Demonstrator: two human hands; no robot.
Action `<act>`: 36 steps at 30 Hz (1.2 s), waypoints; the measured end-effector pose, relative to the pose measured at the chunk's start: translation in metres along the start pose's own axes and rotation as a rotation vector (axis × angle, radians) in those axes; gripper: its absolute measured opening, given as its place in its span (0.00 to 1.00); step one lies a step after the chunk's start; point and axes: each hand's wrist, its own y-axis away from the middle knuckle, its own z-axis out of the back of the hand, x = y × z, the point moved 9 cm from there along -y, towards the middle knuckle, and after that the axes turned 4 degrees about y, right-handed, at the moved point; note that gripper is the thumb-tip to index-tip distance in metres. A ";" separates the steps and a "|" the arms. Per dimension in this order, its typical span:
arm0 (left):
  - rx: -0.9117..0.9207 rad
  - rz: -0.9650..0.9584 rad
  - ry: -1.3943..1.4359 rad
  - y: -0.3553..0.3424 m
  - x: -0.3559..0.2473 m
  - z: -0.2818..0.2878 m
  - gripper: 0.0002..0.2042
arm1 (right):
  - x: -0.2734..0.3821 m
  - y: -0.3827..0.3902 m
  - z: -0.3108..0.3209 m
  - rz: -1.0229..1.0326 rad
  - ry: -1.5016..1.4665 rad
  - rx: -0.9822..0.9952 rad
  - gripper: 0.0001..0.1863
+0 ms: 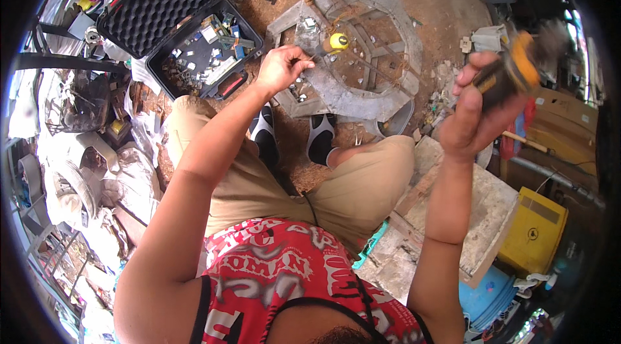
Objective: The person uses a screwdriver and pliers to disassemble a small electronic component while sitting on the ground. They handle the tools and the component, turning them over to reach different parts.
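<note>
My left hand (281, 67) is closed around the thin shaft of a screwdriver with a yellow and black handle (336, 42), held over a grey round metal frame (362, 53) lying on the dirt ground. My right hand (475, 111) is raised at the right and grips a black and orange tool (511, 72), blurred by motion. I am sitting with tan trousers (349, 182) and black and white shoes (320, 137) below the frame.
An open black case (194, 33) with foam lid and several small parts lies at the upper left. Cluttered scrap and bags (84, 150) fill the left side. A concrete slab (479, 208), a yellow box (533, 231) and a blue container (488, 295) stand at the right.
</note>
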 end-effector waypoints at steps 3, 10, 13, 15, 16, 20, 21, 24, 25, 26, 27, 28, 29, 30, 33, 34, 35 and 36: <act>-0.011 0.020 -0.002 -0.001 0.000 -0.002 0.12 | -0.010 0.024 -0.027 0.087 0.225 0.121 0.33; -0.012 0.026 -0.019 -0.004 -0.003 0.002 0.11 | 0.006 0.020 -0.026 -0.053 0.134 0.011 0.34; -0.001 -0.012 -0.024 0.001 -0.001 -0.002 0.11 | -0.013 0.039 -0.057 -0.193 0.214 0.315 0.35; 0.011 -0.022 -0.052 0.003 -0.005 -0.004 0.11 | -0.024 0.055 -0.066 -0.150 0.358 0.397 0.36; 0.001 -0.026 -0.060 0.002 -0.005 -0.002 0.11 | -0.020 0.057 -0.057 -0.067 0.392 0.284 0.36; -0.021 -0.040 -0.095 0.004 -0.009 0.003 0.11 | -0.055 0.075 -0.042 -0.382 0.229 0.062 0.36; -0.034 -0.049 -0.087 0.006 -0.009 0.003 0.12 | -0.072 0.082 -0.047 -0.461 0.238 0.069 0.35; -0.082 -0.150 -0.124 0.009 -0.014 0.003 0.12 | -0.126 0.132 -0.096 -0.527 0.591 0.366 0.33; -0.085 -0.179 -0.155 0.010 -0.022 0.006 0.12 | -0.133 0.143 -0.116 -0.501 0.579 0.458 0.34; -0.089 -0.208 -0.185 0.012 -0.030 0.010 0.12 | -0.135 0.150 -0.131 -0.446 0.539 0.456 0.34; -0.082 -0.217 -0.226 0.013 -0.044 0.016 0.11 | -0.138 0.154 -0.146 -0.399 0.557 0.484 0.34; -0.096 -0.232 -0.251 0.014 -0.057 0.023 0.12 | -0.139 0.157 -0.157 -0.346 0.578 0.512 0.34; -0.109 -0.248 -0.275 0.014 -0.070 0.029 0.12 | -0.145 0.161 -0.161 -0.336 0.605 0.540 0.35; -0.123 -0.264 -0.301 0.015 -0.080 0.036 0.12 | -0.147 0.162 -0.164 -0.325 0.632 0.567 0.35; -0.070 -0.247 -0.358 0.020 -0.099 0.049 0.10 | -0.144 0.156 -0.152 -0.256 0.598 0.439 0.38; -0.057 -0.240 -0.365 0.023 -0.104 0.055 0.10 | -0.132 0.149 -0.143 -0.225 0.564 0.365 0.40; -0.032 -0.302 -0.370 0.025 -0.112 0.057 0.09 | -0.140 0.146 -0.124 -0.430 0.198 0.285 0.41; 0.000 -0.344 -0.405 0.026 -0.123 0.059 0.08 | -0.130 0.129 -0.100 -0.620 -0.178 0.199 0.43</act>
